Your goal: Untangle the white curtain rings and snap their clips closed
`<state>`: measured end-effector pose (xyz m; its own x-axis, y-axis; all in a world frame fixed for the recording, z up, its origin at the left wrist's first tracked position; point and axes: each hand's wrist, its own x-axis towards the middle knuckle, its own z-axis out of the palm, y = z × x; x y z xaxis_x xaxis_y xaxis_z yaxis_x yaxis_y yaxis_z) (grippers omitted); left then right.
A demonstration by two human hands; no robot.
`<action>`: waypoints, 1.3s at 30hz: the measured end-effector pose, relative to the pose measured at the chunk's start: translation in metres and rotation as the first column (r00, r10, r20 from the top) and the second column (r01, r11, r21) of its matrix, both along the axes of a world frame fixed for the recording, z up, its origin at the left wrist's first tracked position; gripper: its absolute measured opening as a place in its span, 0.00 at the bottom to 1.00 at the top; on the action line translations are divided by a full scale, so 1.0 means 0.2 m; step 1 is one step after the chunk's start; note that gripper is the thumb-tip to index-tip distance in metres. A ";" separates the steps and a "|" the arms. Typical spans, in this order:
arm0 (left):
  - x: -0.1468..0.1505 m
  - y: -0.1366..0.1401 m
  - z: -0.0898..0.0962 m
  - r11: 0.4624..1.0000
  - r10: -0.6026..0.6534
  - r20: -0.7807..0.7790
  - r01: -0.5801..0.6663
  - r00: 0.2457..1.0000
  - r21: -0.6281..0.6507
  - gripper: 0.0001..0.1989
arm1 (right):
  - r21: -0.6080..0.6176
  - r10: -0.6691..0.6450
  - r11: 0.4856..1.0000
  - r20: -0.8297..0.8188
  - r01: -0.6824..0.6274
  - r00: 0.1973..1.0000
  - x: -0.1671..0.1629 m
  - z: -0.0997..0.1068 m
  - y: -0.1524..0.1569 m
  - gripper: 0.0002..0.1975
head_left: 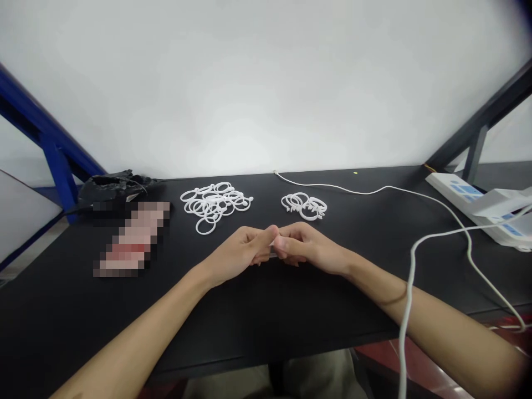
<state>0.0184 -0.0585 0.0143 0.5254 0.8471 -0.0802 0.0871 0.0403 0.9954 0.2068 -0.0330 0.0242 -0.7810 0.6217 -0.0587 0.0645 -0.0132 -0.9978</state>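
Note:
My left hand (pixel 245 246) and my right hand (pixel 301 244) meet over the middle of the black table, thumbs and fingertips pinched together. Between them a thin white plastic ring (pixel 273 255) shows only as a sliver; the fingers hide most of it. Beyond my left hand lies a tangled pile of white plastic rings (pixel 216 205), some with small round knobs. A smaller cluster of white rings (pixel 305 205) with small pointed tabs rests just beyond my right hand.
A crumpled black plastic bag (pixel 110 188) and a blurred-out flat item (pixel 133 238) lie on the left of the black table (pixel 249 310). A white cable (pixel 409 299) loops over my right forearm. At right stands a white-and-blue box (pixel 469 194). A pale wall rises behind.

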 end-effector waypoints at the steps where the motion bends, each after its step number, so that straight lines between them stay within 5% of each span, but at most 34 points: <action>1: 0.00 0.00 0.00 1.000 -0.001 0.005 0.001 1.000 0.002 0.30 | 0.008 -0.004 1.000 -0.010 0.004 1.000 0.00 0.00 0.00 0.22; 6: 0.01 0.01 0.01 0.995 0.024 -0.029 -0.021 0.999 0.094 0.31 | 0.075 -0.024 0.997 0.009 0.023 1.000 -0.01 0.01 0.00 0.23; 9: -0.02 0.02 0.03 0.953 0.185 -0.150 -0.140 0.971 0.267 0.22 | 0.305 -0.213 0.936 0.100 0.174 0.972 0.01 0.01 0.03 0.21; 11: -0.05 0.04 0.03 0.846 0.411 -0.307 -0.234 0.858 0.478 0.15 | 0.595 -0.407 0.762 0.133 0.256 0.904 0.03 0.01 0.06 0.17; 13: -0.09 0.06 0.03 0.669 0.667 -0.426 -0.239 0.611 0.704 0.12 | 0.818 -0.554 0.518 0.097 0.251 0.827 0.07 0.00 0.09 0.13; 15: -0.14 0.08 0.02 0.544 0.814 -0.476 -0.149 0.333 0.826 0.10 | 0.906 -0.647 0.351 0.051 0.238 0.761 0.11 0.00 0.14 0.11; 17: -0.19 0.10 0.01 0.536 0.838 -0.524 -0.048 0.154 0.843 0.11 | 0.940 -0.735 0.256 0.038 0.225 0.677 0.14 -0.01 0.17 0.11; 20: -0.24 0.11 -0.01 0.586 0.805 -0.590 0.065 0.068 0.808 0.11 | 0.972 -0.802 0.200 0.090 0.124 0.590 0.17 -0.03 0.21 0.12; 24: -0.24 0.10 -0.02 0.600 0.789 -0.611 0.130 0.067 0.789 0.11 | 0.973 -0.831 0.230 0.191 0.011 0.522 0.18 -0.06 0.23 0.12; 28: -0.20 0.08 0.02 0.568 0.818 -0.568 0.030 0.086 0.822 0.09 | 0.982 -0.848 0.181 0.129 0.051 0.514 0.16 -0.05 0.20 0.13; 31: -0.16 0.07 0.05 0.612 0.771 -0.549 -0.135 0.324 0.779 0.07 | 0.966 -0.784 0.200 0.058 0.163 0.618 0.13 -0.02 0.16 0.13; 33: -0.13 0.05 0.07 0.740 0.615 -0.529 -0.196 0.585 0.644 0.09 | 0.913 -0.677 0.336 0.064 0.231 0.733 0.09 -0.01 0.12 0.13; 35: -0.10 0.03 0.08 0.877 0.379 -0.470 -0.148 0.797 0.457 0.11 | 0.817 -0.533 0.526 0.100 0.236 0.840 0.05 -0.01 0.07 0.13; 39: -0.06 0.00 0.07 0.981 0.049 -0.336 0.018 0.941 0.194 0.14 | 0.579 -0.324 0.804 0.233 0.137 0.917 -0.01 -0.02 0.01 0.13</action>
<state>0.0074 -0.0582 0.0275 0.4822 0.8718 -0.0865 0.4203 -0.1436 0.8960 0.2047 -0.0316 0.0210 -0.6092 0.7819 0.1322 0.4308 0.4664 -0.7726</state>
